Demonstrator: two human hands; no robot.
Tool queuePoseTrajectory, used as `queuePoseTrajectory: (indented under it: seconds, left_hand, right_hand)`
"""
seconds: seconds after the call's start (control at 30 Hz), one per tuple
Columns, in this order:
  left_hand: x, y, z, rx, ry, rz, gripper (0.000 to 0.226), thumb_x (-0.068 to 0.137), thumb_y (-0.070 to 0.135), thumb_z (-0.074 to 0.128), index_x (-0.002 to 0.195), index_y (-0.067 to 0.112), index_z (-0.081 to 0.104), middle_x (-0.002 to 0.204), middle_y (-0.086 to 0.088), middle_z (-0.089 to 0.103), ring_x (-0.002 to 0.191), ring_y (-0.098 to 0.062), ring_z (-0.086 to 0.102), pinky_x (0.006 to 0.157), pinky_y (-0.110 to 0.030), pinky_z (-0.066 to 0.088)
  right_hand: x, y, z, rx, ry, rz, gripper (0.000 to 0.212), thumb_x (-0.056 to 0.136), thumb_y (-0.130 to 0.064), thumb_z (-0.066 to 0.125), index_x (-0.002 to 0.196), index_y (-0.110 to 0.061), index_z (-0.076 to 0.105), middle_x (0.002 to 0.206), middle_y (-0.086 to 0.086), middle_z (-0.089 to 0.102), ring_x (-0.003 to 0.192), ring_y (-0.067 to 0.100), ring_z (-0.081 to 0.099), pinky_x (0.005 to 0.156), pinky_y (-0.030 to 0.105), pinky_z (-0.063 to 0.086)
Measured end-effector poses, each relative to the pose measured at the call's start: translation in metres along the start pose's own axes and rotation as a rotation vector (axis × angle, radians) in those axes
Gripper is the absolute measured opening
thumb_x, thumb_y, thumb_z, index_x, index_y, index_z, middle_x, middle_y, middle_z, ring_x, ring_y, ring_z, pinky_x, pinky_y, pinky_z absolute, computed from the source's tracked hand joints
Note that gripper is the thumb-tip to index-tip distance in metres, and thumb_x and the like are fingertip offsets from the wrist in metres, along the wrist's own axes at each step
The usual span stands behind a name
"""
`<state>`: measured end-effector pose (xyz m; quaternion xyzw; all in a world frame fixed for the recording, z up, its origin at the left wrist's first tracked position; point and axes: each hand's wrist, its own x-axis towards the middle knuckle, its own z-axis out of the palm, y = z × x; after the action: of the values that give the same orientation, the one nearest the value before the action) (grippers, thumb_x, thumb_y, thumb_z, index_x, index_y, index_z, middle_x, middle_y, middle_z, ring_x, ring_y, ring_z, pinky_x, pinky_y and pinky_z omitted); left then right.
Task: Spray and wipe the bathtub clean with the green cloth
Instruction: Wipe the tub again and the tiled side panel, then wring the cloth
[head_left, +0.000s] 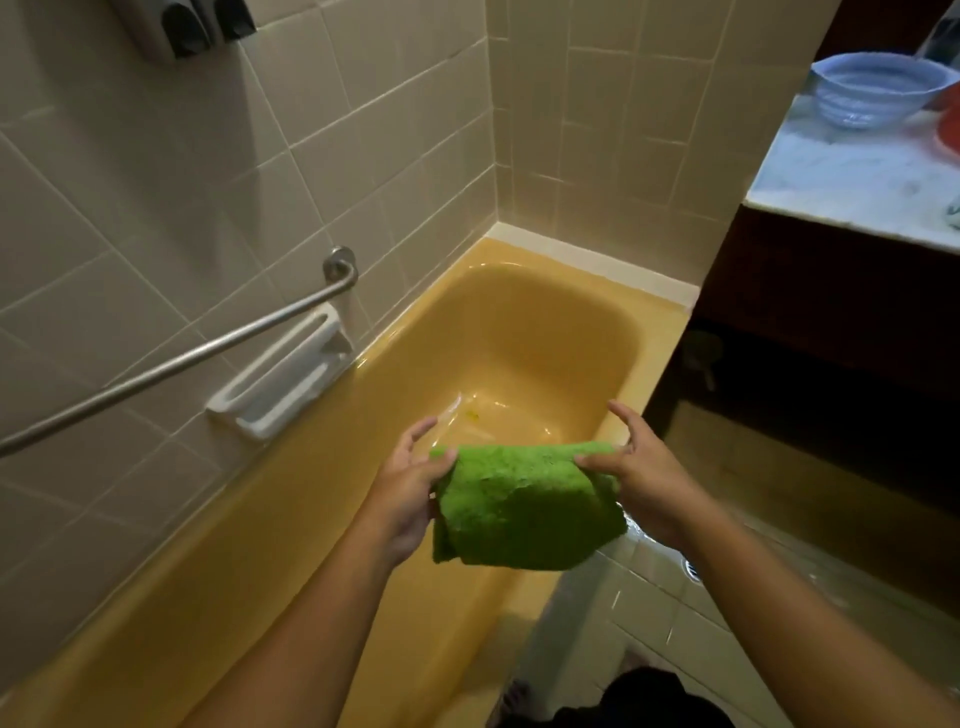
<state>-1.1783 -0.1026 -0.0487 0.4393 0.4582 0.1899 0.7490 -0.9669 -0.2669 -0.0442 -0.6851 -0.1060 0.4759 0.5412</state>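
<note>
A yellow bathtub (519, 332) runs along the tiled wall, its floor shiny and wet near the middle. Above the tub's near rim I hold a folded green cloth (524, 512) between both hands. My left hand (410, 488) pinches its upper left corner with thumb and fingers. My right hand (636, 470) pinches the upper right corner, its other fingers spread. The cloth hangs down from the two pinched corners. No spray bottle is in view.
A metal grab bar (208, 353) slants across the left wall above a white soap holder (283, 379). Dark dispensers (192, 23) hang at top left. A counter (852, 192) at right carries a blue bowl (878, 88). Tiled floor with a drain (691, 569) lies beside the tub.
</note>
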Motion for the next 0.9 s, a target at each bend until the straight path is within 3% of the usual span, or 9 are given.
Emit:
queuePoseTrajectory:
  seconds: [0.13,0.2,0.27,0.4,0.47,0.57,0.67,0.77,0.9]
  left_hand:
    - [-0.012,0.009,-0.013,0.105,-0.219,-0.013,0.082,0.089,-0.012,0.068,0.145,0.045,0.049,0.126,-0.008,0.070,0.112,-0.031,0.071,0.089,-0.053,0.061]
    - [-0.009,0.011,-0.016,0.212,-0.169,-0.038,0.073,0.090,-0.013,0.067,0.142,0.035,0.054,0.126,-0.013,0.064,0.104,-0.029,0.071,0.085,-0.045,0.062]
    - [-0.004,0.011,-0.015,0.372,-0.077,-0.041,0.056,0.091,-0.008,0.071,0.135,0.024,0.059,0.122,-0.015,0.053,0.093,-0.024,0.064,0.072,-0.032,0.058]
    - [0.002,0.023,-0.003,0.644,-0.048,0.046,0.049,0.089,0.005,0.079,0.126,0.030,0.060,0.129,-0.005,0.053,0.109,-0.019,0.057,0.082,-0.033,0.052]
    - [-0.002,0.037,0.005,0.752,-0.179,0.102,0.051,0.088,0.013,0.082,0.127,0.034,0.058,0.128,0.003,0.054,0.111,-0.015,0.059,0.091,-0.036,0.056]
    - [0.000,0.050,0.018,1.239,-0.232,0.250,0.054,0.090,0.020,0.080,0.135,0.035,0.053,0.126,0.007,0.055,0.110,-0.013,0.058,0.095,-0.031,0.053]
    - [0.003,0.063,0.034,1.514,-0.086,0.433,0.038,0.093,0.010,0.070,0.122,0.033,0.059,0.123,0.003,0.054,0.107,-0.016,0.052,0.092,-0.032,0.051]
    - [0.000,0.085,0.041,1.539,-0.003,0.552,0.030,0.094,0.006,0.064,0.102,0.034,0.058,0.109,0.004,0.055,0.099,-0.015,0.052,0.080,-0.032,0.051]
    - [-0.003,0.108,0.040,1.578,0.031,0.677,0.021,0.098,0.009,0.060,0.098,0.030,0.061,0.099,0.003,0.053,0.103,-0.020,0.049,0.088,-0.045,0.052]
  right_hand:
    - [-0.008,0.011,-0.003,-0.078,-0.041,-0.053,0.073,0.089,-0.007,0.077,0.145,-0.041,0.046,0.081,0.009,0.069,0.081,0.024,0.073,0.078,0.042,0.052]
    - [-0.011,0.014,-0.003,-0.198,-0.024,-0.108,0.057,0.094,-0.014,0.075,0.141,-0.038,0.054,0.070,0.002,0.058,0.075,0.021,0.066,0.077,0.041,0.053]
    - [-0.013,0.009,-0.001,-0.357,0.015,-0.160,0.044,0.094,-0.024,0.076,0.130,-0.043,0.059,0.082,0.001,0.059,0.082,0.019,0.065,0.077,0.039,0.056]
    - [-0.013,-0.018,0.007,-0.690,0.081,-0.264,0.012,0.097,-0.035,0.071,0.106,-0.039,0.064,0.105,0.001,0.068,0.094,0.018,0.065,0.083,0.043,0.060]
    - [-0.012,-0.035,0.007,-0.768,0.033,-0.251,0.024,0.095,-0.037,0.074,0.116,-0.035,0.061,0.109,-0.003,0.063,0.096,0.015,0.062,0.085,0.038,0.058]
    - [-0.013,-0.059,0.005,-0.945,-0.101,-0.197,0.051,0.088,-0.026,0.082,0.132,-0.028,0.056,0.118,-0.004,0.060,0.103,0.015,0.061,0.083,0.027,0.051]
    - [-0.013,-0.082,0.008,-1.233,-0.065,-0.305,0.032,0.092,-0.023,0.075,0.124,-0.020,0.069,0.117,0.002,0.068,0.101,0.019,0.062,0.076,0.026,0.046]
    - [-0.020,-0.103,0.004,-1.292,-0.012,-0.388,0.013,0.098,-0.027,0.068,0.105,-0.019,0.075,0.087,-0.003,0.067,0.077,0.011,0.058,0.057,0.024,0.039]
    - [-0.028,-0.117,-0.007,-1.314,0.035,-0.505,0.019,0.102,-0.031,0.061,0.096,-0.018,0.074,0.079,-0.004,0.063,0.080,0.020,0.060,0.065,0.033,0.046]
